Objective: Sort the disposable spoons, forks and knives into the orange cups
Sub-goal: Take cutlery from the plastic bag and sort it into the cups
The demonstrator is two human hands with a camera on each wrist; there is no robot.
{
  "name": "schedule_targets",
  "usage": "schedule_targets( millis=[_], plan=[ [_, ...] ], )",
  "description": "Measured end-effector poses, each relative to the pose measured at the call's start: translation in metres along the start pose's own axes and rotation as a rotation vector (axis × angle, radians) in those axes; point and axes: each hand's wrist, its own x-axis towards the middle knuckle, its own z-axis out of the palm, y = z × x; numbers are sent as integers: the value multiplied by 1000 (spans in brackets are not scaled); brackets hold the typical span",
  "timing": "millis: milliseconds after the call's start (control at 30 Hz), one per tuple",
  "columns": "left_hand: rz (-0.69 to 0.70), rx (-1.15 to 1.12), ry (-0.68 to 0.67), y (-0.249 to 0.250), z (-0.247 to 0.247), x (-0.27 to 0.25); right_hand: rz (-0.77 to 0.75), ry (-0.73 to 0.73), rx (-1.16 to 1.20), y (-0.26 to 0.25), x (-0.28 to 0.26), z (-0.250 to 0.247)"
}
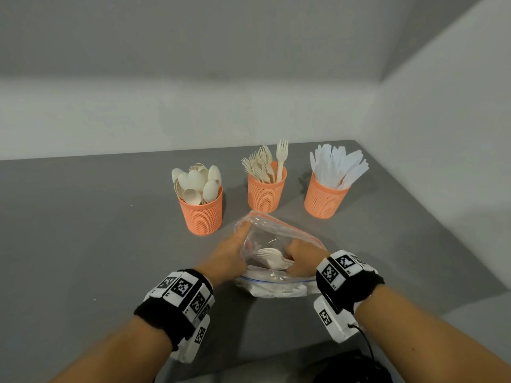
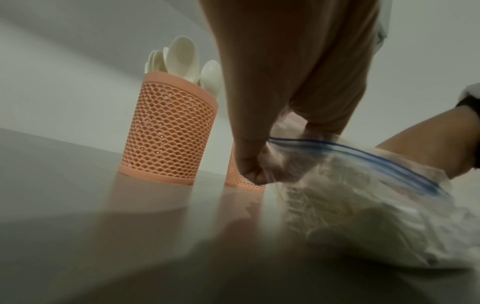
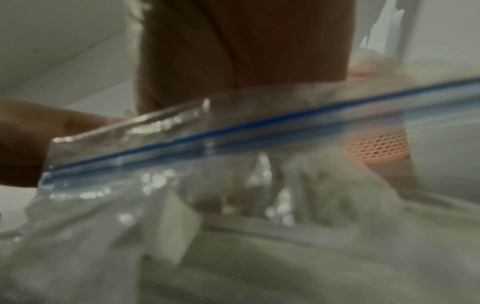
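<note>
Three orange mesh cups stand in a row: the spoon cup (image 1: 201, 214) (image 2: 168, 131) on the left, the fork cup (image 1: 266, 194) in the middle, the knife cup (image 1: 323, 200) (image 3: 376, 148) on the right, each full of cutlery. In front of them lies a clear zip bag (image 1: 276, 236) (image 2: 363, 195) (image 3: 259, 131). My left hand (image 1: 235, 250) (image 2: 255, 168) pinches the bag's left rim and holds the mouth up. My right hand (image 1: 301, 258) (image 3: 246, 51) reaches inside, its fingers curled at the handle end of a white fork (image 1: 269, 255). The plastic partly hides the fingertips.
The grey table (image 1: 96, 230) runs into a corner between white walls, with the right wall close behind the knife cup. More white cutlery lies in the bag's lower part (image 1: 273, 290). A dark cable (image 1: 365, 341) hangs below my right wrist.
</note>
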Motion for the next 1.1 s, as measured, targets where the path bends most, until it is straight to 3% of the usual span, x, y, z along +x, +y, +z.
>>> schedule_targets(
  millis=[67,200,333,467,533,700,800,867,1000,1033,1100],
  plan=[
    [0,-5,-3,-2,1,-1,-8,-10,55,-1,0,4],
    [-9,81,-12,-2,0,-4,-46,128,168,5,-2,6],
    [-82,160,40,-7,2,-4,-211,253,358,6,-8,3],
    [-181,162,72,-3,4,1,-349,176,297,0,-13,11],
    [-163,-8,61,4,3,2,-301,125,223,-2,-13,16],
    [-97,-759,84,1,-1,3,-210,188,266,-7,-11,17],
    [-140,-940,99,4,-4,2,-163,210,321,-3,-14,9],
    [-156,-856,114,6,-7,1,-149,228,483,3,-15,5],
    [-122,-360,122,5,-13,4,-175,227,789,6,-22,2],
    [-149,-330,142,6,-15,5,-183,223,813,5,-24,1],
    [-202,-510,165,10,-19,8,-192,223,855,4,-25,1]
  ],
)
